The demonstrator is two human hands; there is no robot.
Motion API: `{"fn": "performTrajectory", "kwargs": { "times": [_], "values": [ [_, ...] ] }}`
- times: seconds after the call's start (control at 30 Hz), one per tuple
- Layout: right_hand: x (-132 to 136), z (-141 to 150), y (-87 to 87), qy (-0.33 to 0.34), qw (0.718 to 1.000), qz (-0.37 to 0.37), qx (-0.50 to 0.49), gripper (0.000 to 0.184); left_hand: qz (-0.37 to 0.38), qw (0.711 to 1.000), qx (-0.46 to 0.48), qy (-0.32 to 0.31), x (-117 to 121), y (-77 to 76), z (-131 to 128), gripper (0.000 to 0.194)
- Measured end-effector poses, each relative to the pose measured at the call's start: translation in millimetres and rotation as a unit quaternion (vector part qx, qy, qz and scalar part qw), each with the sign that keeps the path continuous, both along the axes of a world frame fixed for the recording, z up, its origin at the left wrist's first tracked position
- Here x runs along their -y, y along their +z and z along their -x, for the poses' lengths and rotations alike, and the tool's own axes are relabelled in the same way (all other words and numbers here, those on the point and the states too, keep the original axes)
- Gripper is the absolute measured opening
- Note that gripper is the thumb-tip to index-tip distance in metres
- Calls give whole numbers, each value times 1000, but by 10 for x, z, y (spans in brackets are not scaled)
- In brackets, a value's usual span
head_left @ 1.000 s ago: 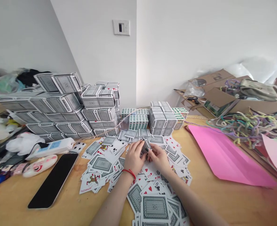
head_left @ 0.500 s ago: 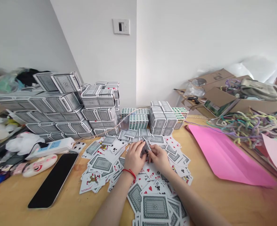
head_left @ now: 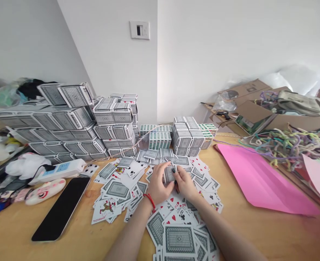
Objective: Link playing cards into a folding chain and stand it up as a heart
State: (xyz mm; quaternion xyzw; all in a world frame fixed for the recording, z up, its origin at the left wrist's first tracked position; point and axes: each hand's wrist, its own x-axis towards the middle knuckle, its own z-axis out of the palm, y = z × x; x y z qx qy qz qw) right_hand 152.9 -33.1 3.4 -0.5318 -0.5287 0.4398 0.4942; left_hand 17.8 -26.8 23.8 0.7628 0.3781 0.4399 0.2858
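Folded playing cards point(head_left: 169, 174), grey-patterned backs outward, are held between my two hands above the loose cards. My left hand point(head_left: 158, 185), with a red string on the wrist, curls round their left side with the thumb toward me. From the right, my right hand point(head_left: 186, 184) grips them, its dark-nailed thumb and fingers pressed close. Loose playing cards point(head_left: 117, 190) lie spread under and around both hands, some face up. Nearer to me is a heap of face-down cards point(head_left: 179, 239). How many cards are in my grip is hidden.
Card-built cubes point(head_left: 77, 117) rise in stacks at the back left, with a smaller stack point(head_left: 188, 137) right of centre. A black phone point(head_left: 62, 210) and a white power strip point(head_left: 62, 170) lie left. Pink paper point(head_left: 260, 181) and tangled coloured strands point(head_left: 293, 145) lie right.
The folded cards have turned so more of their patterned back shows. My left fingers have shifted slightly, and my right thumb and fingers now press higher on the cards' right side.
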Motion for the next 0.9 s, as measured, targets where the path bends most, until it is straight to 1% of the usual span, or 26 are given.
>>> {"fn": "performTrajectory", "kwargs": {
  "times": [0.07, 0.1, 0.17, 0.2, 0.27, 0.33, 0.43, 0.5, 0.6, 0.73, 0.8, 0.9],
  "values": [
    [23, 28, 11, 18, 1000, 9, -15, 26, 77, 993, 78, 36, 11, -19, -45, 51],
    [39, 43, 17, 29, 999, 13, -24, 27, 108, 987, 99, 61, 12, -33, -66, 43],
    [74, 76, 28, 51, 998, 16, -38, 27, 144, 981, 83, 103, 3, -62, -96, 24],
    [91, 92, 32, 57, 997, 14, -39, 27, 148, 980, 56, 117, -2, -73, -105, 21],
    [116, 123, 38, 48, 999, 3, -25, 29, 135, 982, -8, 131, -9, -86, -115, 24],
    [122, 148, 47, 4, 1000, -13, 1, 32, 101, 983, -52, 142, -5, -87, -123, 25],
    [107, 175, 67, -70, 996, -35, 32, 38, 52, 983, -86, 152, 23, -74, -140, 24],
    [100, 187, 83, -95, 994, -35, 41, 41, 23, 981, -101, 164, 54, -61, -149, 25],
    [118, 207, 103, -98, 994, -6, 42, 45, -32, 977, -117, 178, 106, -43, -145, 31],
    [170, 251, 125, -86, 995, 46, 15, 49, -100, 978, -111, 148, 155, -36, -106, 37],
    [182, 273, 136, -98, 994, 55, 1, 49, -101, 982, -94, 132, 161, -32, -88, 40],
    [162, 285, 144, -105, 991, 71, -32, 50, -28, 992, -55, 110, 159, -3, -79, 44]
  ]
}}
